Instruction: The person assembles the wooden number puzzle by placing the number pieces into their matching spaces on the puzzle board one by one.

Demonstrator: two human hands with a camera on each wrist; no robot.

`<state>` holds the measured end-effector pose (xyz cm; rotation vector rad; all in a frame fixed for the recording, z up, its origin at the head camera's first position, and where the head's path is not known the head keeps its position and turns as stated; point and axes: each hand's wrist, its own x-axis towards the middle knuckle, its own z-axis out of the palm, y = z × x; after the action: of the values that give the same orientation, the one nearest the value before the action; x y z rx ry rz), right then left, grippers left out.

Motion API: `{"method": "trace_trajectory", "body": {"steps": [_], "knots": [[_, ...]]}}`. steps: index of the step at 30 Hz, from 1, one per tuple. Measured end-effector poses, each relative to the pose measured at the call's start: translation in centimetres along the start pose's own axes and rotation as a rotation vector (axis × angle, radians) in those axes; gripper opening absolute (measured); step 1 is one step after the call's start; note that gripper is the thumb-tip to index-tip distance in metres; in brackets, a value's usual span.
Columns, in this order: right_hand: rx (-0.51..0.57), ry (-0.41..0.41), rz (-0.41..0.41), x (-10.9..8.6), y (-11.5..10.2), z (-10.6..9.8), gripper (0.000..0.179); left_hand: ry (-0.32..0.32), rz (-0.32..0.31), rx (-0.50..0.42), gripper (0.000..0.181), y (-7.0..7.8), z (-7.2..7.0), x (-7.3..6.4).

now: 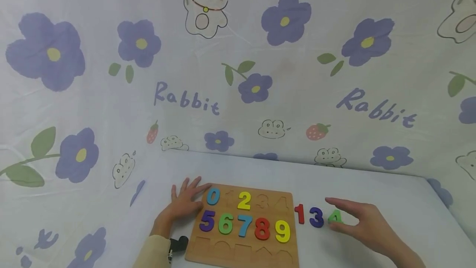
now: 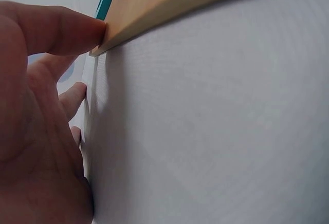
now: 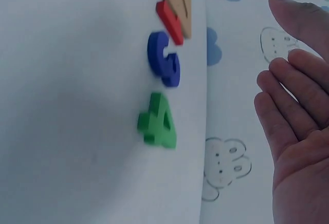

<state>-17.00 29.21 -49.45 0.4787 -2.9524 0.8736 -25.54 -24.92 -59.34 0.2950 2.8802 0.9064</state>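
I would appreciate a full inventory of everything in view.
Cloth: one, white, flowered, at the back
Table: one, white, before the cloth
Board: one, brown, on the table
Empty slots: eight, brown, in the board
Numbers 0 and 7: two, blue, on the board
Numbers 2 and 9: two, yellow, on the board
Numbers 5, 6, 8: three; purple, green, red; on the board
Numbers 1, 3, 4: three; red, purple-blue, green; right of the board
Unclear object: one, black, left of the board
Sleeve: one, beige, lower left
Left hand: one, at the board's left edge
Right hand: one, by the 4
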Motion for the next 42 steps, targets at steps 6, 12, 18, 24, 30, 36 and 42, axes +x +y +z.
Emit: {"method": "trace_trajectory", "body": {"steps": [6,12,18,24,30,36,42], "knots": [[-0.084,0.043,-0.036,-0.9,2.4,-0.5,0.064,-0.004,0.003,-0.002,0.072,-0.5,0.2,0.1],[-0.100,0.061,-0.031,-1.1,3.4,-0.7,0.066,0.003,0.007,-0.007,0.072,-0.8,0.3,0.2],[-0.082,0.029,-0.002,-1.1,3.5,-0.7,0.066,0.000,0.008,-0.009,0.072,-0.9,0.4,0.2],[-0.051,-0.006,0.021,-0.5,4.4,-0.1,0.066,0.005,0.009,-0.007,0.072,-0.8,0.4,0.2],[-0.015,-0.030,0.061,0.0,5.9,1.1,0.066,0.008,0.013,-0.009,0.072,-0.8,0.4,0.2],[-0.002,-0.061,0.098,0.4,6.8,2.1,0.067,0.005,0.011,-0.010,0.072,-0.7,0.3,0.1],[0.007,-0.086,0.150,0.5,7.1,2.7,0.066,0.005,0.006,-0.014,0.071,-0.5,0.2,0.1]]}}
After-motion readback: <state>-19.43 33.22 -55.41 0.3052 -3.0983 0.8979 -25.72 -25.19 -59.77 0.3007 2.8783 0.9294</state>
